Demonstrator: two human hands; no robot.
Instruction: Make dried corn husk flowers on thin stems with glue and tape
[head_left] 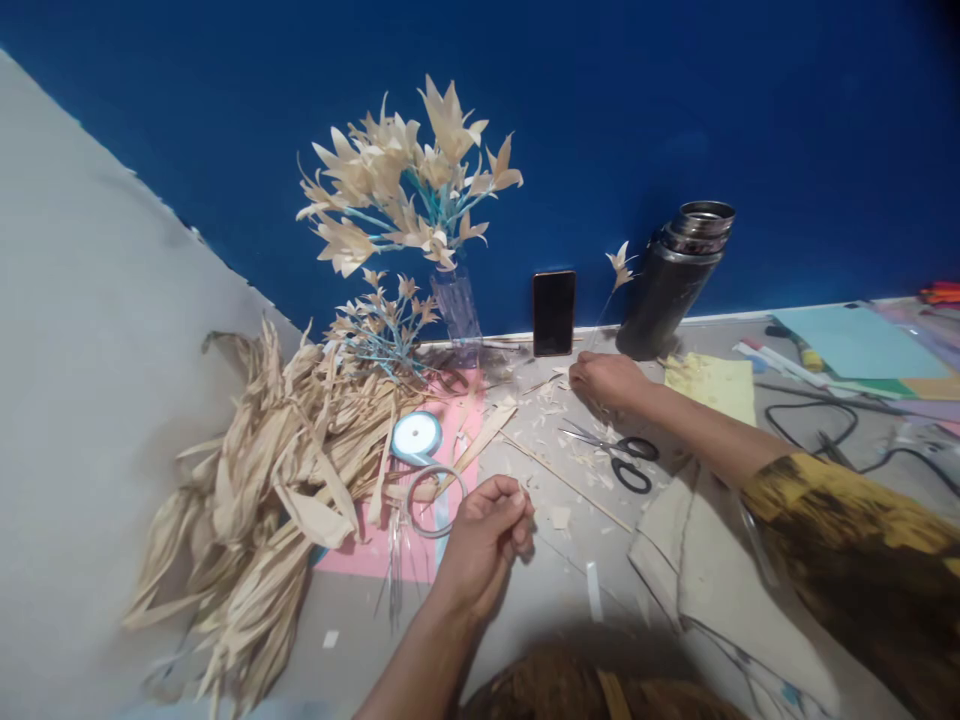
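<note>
My left hand [491,530] is raised over the near middle of the table, thumb and fingers pinched together. Whatever the pinch holds is too small to make out. Farther off, my right hand [611,380] is closed low over the tabletop among pale scraps. A single pale husk flower [621,265] on a thin wire stem stands just behind it; the stem's lower end runs down behind the hand, and I cannot tell whether the fingers grip it. Black-handled scissors [630,465] lie partly open below my right forearm. A roll of tape [436,502] lies left of my left hand.
Dried corn husks [300,470] are heaped at the left, beside a blue ribbon spool [416,436]. Husk flowers [405,170] stand in a clear vase [456,305]. A phone [553,313] and a dark flask [667,290] stand by the blue wall. Cables [817,407] lie right.
</note>
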